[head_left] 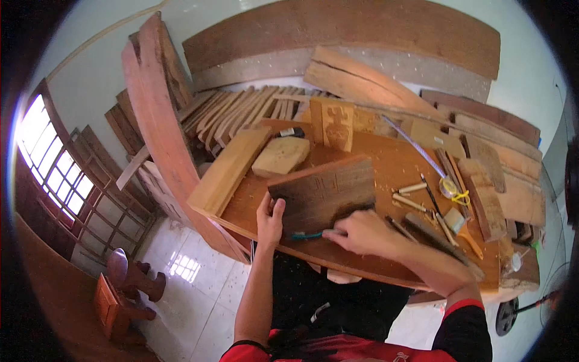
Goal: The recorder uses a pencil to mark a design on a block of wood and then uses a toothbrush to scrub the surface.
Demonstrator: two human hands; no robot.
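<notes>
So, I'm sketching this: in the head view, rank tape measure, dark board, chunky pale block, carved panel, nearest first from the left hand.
1. Dark board, in the left hand
2. Chunky pale block, beyond, left
3. Carved panel, upright behind board
4. Tape measure, right side

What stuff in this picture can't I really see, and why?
All in the head view:
Left hand: most fingers are hidden behind the dark board.
Teal tool: the right hand covers one end, and it's too small and blurred to tell what kind it is.
Carved lines on the board: too faint to make out fully.
Window: glare hides what's outside.
</notes>
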